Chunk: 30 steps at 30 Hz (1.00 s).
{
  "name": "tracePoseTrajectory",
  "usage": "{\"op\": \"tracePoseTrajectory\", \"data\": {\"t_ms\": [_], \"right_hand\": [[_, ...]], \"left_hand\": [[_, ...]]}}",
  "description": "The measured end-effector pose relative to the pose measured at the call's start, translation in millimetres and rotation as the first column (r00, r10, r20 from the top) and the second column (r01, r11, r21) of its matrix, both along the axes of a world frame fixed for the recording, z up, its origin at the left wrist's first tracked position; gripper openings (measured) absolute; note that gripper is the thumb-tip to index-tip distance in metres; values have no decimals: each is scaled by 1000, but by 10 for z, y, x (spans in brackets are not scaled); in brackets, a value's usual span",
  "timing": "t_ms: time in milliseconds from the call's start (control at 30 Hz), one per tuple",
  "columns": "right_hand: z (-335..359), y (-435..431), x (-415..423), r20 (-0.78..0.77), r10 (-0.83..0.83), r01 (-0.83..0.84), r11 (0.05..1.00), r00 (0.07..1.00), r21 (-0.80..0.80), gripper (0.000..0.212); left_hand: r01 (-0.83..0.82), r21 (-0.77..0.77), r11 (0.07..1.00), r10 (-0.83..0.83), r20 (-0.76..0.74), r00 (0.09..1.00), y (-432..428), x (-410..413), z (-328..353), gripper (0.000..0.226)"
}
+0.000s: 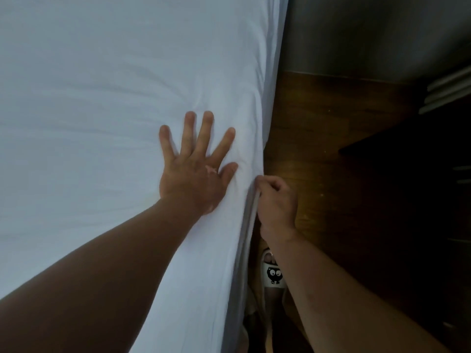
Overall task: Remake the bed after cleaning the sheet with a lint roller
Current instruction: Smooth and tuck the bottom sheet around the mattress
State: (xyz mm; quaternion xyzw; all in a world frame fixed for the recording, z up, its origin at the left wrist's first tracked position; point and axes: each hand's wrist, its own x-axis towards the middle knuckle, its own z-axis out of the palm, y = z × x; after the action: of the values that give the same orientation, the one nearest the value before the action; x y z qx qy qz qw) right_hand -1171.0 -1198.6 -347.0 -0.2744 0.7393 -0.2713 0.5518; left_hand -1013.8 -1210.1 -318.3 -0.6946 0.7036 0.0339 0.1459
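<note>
While the left hand (193, 171) lies flat with fingers spread on the sheet (102, 98), just inside the bed's side edge (266, 110), the right hand (276, 202) is curled just outside that edge, pinching the fabric where it drops over the side. The 2 hands sit close together, with only the fold between them. The edge runs lengthwise away from them, and the right hand is nearer it, so the downward pull or tuck looks to be its job; beyond the edge lie the wooden floor (318, 138) and a slipper (274, 275).

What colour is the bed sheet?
The sheet is plain white, seen in the head view.
</note>
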Motion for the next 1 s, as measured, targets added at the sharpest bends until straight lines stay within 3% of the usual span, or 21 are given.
{"op": "tracePoseTrajectory", "data": {"t_ms": [133,267,400,533,667,767,867,933,1000], "right_hand": [[0,62,-45,-65,-31,28,998,997,-57,12],[51,-8,235,50,-27,31,997,998,-68,20],[-19,-100,23,-147,223,-248,953,964,-177,30],[-235,-102,-249,-286,230,-292,935,930,-199,30],[-155,-13,-131,-249,233,-285,938,940,-196,29],[-72,260,-107,-109,195,-201,978,975,-49,41],[55,1180,-77,12,316,-316,946,949,71,65],[120,1840,-60,24,386,-387,916,922,107,67],[114,2250,-51,-12,329,-326,938,944,114,63]], "left_hand": [[-7,-14,1000,6,-24,1000,13,12,91,66],[-13,-13,1000,13,-36,999,35,6,189,66],[-21,-65,998,14,-109,994,108,-48,290,63],[-38,-112,993,16,-197,980,455,15,399,60],[55,-113,992,-70,-129,989,1184,163,444,61],[67,-42,997,-71,-82,994,1504,134,338,61],[23,-2,1000,-23,-5,1000,1503,105,278,62],[-9,47,999,9,12,1000,1481,98,324,63],[-22,51,998,24,-28,999,1621,60,429,63]]}}
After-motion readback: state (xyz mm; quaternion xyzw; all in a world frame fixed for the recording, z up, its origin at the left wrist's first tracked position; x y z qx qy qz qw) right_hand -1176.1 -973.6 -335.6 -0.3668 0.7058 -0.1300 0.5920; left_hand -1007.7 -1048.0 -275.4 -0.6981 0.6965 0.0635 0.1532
